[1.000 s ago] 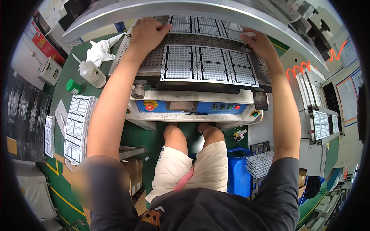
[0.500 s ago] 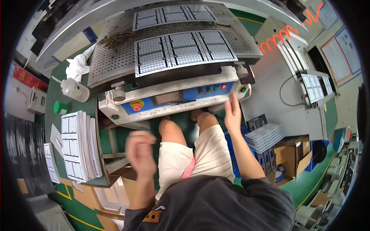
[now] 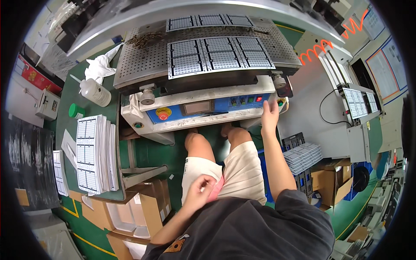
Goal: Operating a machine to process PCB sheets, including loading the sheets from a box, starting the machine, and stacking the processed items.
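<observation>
My left hand (image 3: pixel 200 190) is over my lap, its fingers curled in toward the thumb. It lies against a pink strap (image 3: pixel 218 190) on my light shorts; whether the fingers hold the strap is hidden. At the machine's right front corner, my right hand (image 3: pixel 269 117) reaches up with fingers stretched out and nothing visible in it. Its fingertips are close to a green button (image 3: pixel 281 102); contact cannot be made out. On the machine's perforated plate (image 3: pixel 138 65) lie a nearer white sheet with black-framed grids (image 3: pixel 221 56) and a farther matching sheet (image 3: pixel 210 21).
A red emergency stop button (image 3: pixel 163 114) sits on the blue front panel. The left table holds a stack of gridded sheets (image 3: pixel 93 156), a white bottle (image 3: pixel 95 92), a green-capped jar (image 3: pixel 76 111) and a white cloth (image 3: pixel 102 67). Stacked panels (image 3: pixel 303 156) and cardboard boxes stand lower right.
My left hand has moved right and down onto my lap by the pink strap. My right hand has risen slightly toward the green button. The view has shifted.
</observation>
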Demonstrator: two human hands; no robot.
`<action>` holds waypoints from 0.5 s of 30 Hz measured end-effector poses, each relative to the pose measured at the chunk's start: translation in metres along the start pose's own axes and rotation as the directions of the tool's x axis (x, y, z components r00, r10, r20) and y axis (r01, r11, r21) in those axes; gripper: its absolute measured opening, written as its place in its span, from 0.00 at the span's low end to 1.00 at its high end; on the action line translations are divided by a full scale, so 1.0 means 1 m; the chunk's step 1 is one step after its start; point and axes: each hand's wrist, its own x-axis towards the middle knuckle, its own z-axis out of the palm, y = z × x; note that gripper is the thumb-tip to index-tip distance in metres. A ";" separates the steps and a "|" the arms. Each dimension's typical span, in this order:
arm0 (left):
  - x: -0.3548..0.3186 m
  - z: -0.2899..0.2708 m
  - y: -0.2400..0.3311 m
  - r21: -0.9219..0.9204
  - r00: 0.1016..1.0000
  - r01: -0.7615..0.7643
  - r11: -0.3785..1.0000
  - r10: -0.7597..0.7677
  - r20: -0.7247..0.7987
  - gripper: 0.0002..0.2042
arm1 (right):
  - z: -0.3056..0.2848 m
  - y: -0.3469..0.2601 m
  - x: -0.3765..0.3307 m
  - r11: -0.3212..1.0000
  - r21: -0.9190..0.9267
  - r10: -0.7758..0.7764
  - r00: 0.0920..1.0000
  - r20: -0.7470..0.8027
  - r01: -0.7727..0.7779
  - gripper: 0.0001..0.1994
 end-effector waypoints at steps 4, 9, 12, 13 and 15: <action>0.022 -0.015 0.016 0.100 0.993 -0.098 0.990 0.103 -0.053 0.04 | 0.027 -0.092 -0.046 0.960 0.260 -0.231 0.815 0.531 0.103 0.15; 0.025 -0.011 0.032 0.156 0.986 -0.160 0.975 0.165 -0.017 0.04 | 0.075 -0.160 -0.052 0.925 0.364 -0.140 0.797 0.588 -0.106 0.14; 0.016 -0.005 0.029 0.139 0.987 -0.159 0.977 0.161 -0.009 0.04 | 0.087 -0.169 -0.049 0.902 0.408 -0.127 0.815 0.565 -0.143 0.13; 0.012 -0.003 0.027 0.125 0.988 -0.154 0.980 0.156 -0.009 0.04 | 0.085 -0.169 -0.050 0.904 0.401 -0.114 0.820 0.561 -0.149 0.12; 0.002 -0.002 0.021 0.103 0.989 -0.143 0.984 0.146 -0.025 0.04 | 0.075 -0.167 -0.057 0.906 0.396 -0.108 0.824 0.556 -0.148 0.12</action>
